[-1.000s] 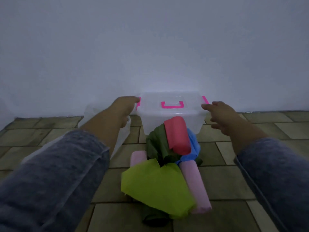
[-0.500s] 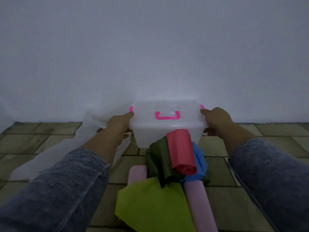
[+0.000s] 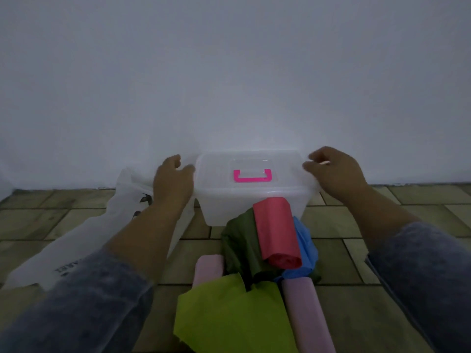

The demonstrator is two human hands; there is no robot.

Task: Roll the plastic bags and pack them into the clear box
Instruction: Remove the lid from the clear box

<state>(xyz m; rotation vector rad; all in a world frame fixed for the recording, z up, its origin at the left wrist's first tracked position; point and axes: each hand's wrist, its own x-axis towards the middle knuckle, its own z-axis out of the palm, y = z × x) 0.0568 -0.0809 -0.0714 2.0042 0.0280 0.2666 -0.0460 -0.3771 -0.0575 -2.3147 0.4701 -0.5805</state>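
Observation:
A clear box [image 3: 251,207] with a closed lid and a pink handle [image 3: 252,176] stands on the tiled floor by the wall. My left hand [image 3: 173,183] grips the lid's left end with curled fingers. My right hand [image 3: 336,171] grips the right end the same way. Both hands cover the side latches. In front of the box lies a pile of bags: a red roll [image 3: 276,233] leaning on the box, a dark green bag [image 3: 237,243], a blue bag [image 3: 304,247], a flat lime bag [image 3: 229,314] and two pink rolls [image 3: 305,317] [image 3: 207,268].
A large translucent white bag [image 3: 84,238] lies spread on the floor to the left, partly under my left forearm. A plain white wall [image 3: 229,85] rises right behind the box. Bare floor tiles [image 3: 339,225] lie to the right of the pile.
Both hands have shifted from the box's sides up to the ends of the lid. The pink side latches, visible earlier, are now hidden under the hands.

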